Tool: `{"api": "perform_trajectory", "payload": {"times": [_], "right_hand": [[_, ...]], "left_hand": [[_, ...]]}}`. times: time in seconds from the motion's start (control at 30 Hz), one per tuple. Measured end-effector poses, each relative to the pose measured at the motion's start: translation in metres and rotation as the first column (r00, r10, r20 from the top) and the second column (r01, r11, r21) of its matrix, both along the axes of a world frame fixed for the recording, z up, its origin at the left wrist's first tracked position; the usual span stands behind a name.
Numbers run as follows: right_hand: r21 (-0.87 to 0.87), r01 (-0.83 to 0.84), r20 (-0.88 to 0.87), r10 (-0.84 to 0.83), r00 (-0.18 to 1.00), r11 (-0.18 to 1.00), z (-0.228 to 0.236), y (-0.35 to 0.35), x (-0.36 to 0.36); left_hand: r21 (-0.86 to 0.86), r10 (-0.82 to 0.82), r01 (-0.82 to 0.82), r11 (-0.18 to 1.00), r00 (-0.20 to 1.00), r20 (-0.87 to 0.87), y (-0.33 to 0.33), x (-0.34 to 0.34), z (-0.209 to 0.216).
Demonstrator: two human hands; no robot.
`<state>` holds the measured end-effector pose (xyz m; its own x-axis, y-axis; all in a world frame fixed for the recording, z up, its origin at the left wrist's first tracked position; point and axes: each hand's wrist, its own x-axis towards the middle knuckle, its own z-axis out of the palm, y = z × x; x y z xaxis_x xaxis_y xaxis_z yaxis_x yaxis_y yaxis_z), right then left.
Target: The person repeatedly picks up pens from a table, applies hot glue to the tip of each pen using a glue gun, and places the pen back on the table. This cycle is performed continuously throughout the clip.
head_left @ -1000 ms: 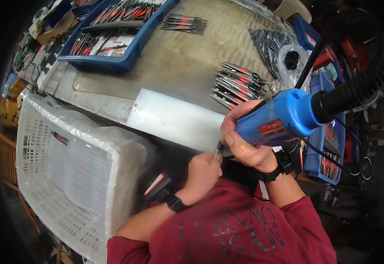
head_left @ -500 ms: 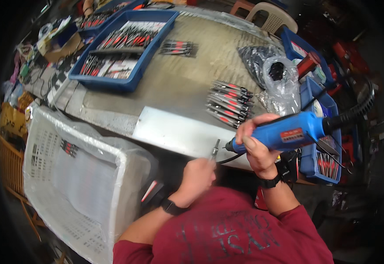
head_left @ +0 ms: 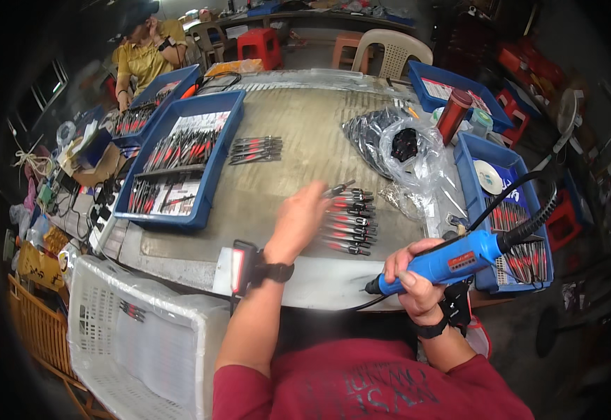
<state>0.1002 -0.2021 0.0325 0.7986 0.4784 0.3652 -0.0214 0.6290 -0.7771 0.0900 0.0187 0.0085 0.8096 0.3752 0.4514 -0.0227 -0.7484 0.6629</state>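
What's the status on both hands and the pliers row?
Right hand gripping blue power screwdriver, held off table edge. Left hand open, reaching at row of red-handled pliers. Nothing between hand and row.

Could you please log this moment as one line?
left hand: reaching to pliers pile | right hand: holds blue power tool | table

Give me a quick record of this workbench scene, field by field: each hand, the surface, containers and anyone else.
left hand: open, blurred, reaching over the row of red-and-black hand tools
right hand: gripping a blue corded power tool
surface: grey worktable
containers: blue plastic tray of tools; white plastic crate at lower left
other: person in a yellow shirt at far left
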Motion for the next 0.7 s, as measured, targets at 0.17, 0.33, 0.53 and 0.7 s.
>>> {"api": "perform_trajectory", "payload": {"times": [0.17,0.33,0.53,0.7], "right_hand": [[0.033,-0.025,0.021,0.025,0.999,0.999,-0.002,-0.009,0.002],[0.033,-0.023,0.014,0.023,1.000,0.999,-0.006,-0.012,0.005],[0.032,-0.013,-0.003,0.013,1.000,0.999,-0.009,-0.011,0.011],[-0.018,0.002,-0.067,-0.003,0.998,1.000,-0.008,-0.012,0.010]], "left_hand": [[0.265,-0.137,0.156,0.952,0.987,-0.090,0.015,0.042,-0.012],[0.279,-0.201,0.250,0.927,0.961,-0.191,0.020,0.066,-0.030],[0.267,-0.321,0.373,0.889,0.922,-0.218,0.018,0.073,-0.032],[0.222,-0.287,0.313,0.924,0.948,-0.141,0.017,0.070,-0.026]]}}
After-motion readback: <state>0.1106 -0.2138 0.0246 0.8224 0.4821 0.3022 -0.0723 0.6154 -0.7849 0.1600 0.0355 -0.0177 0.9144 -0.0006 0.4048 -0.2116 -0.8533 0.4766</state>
